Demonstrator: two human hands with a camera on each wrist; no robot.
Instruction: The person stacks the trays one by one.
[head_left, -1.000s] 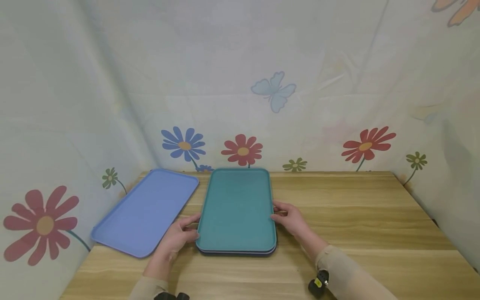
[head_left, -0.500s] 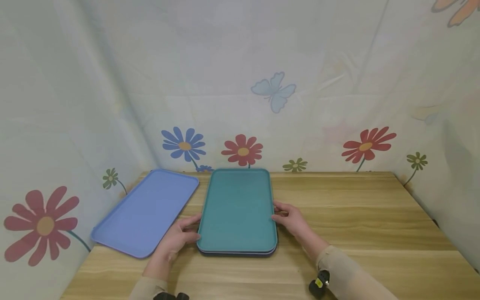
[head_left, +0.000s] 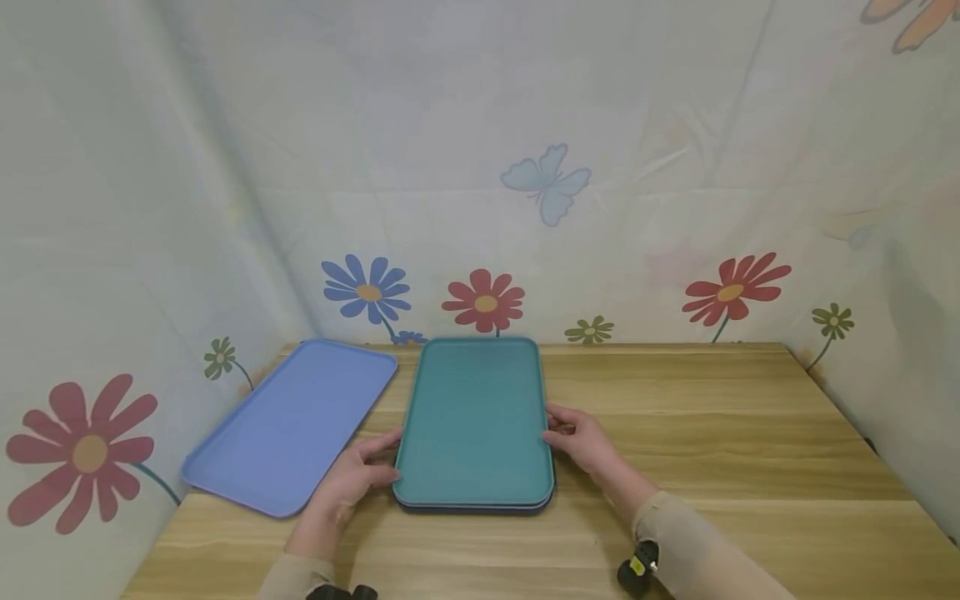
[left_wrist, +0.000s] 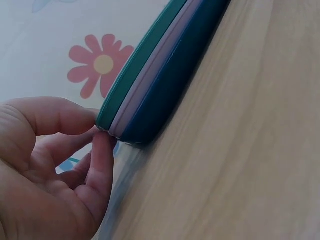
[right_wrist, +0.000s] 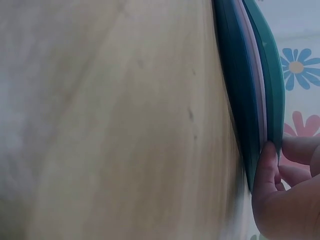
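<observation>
A teal-green tray [head_left: 474,425] lies on top of a stack in the middle of the table. Beneath it show the edges of a pale pinkish tray [left_wrist: 131,107] and a dark blue tray [left_wrist: 162,85]. At the stack's left side, my left hand [head_left: 352,475] has its thumb and fingertips on the green tray's edge, with one fingertip reaching the pale edge. Opposite, the thumb and fingers of my right hand [head_left: 585,442] pinch the right edge of the green tray. The far fingertips of both hands are partly hidden by the trays.
A periwinkle-blue tray [head_left: 296,425] lies slanted at the left of the wooden table [head_left: 712,433], beside my left forearm. A cloth backdrop [head_left: 637,208] printed with flowers and a butterfly stands behind the table and along its sides.
</observation>
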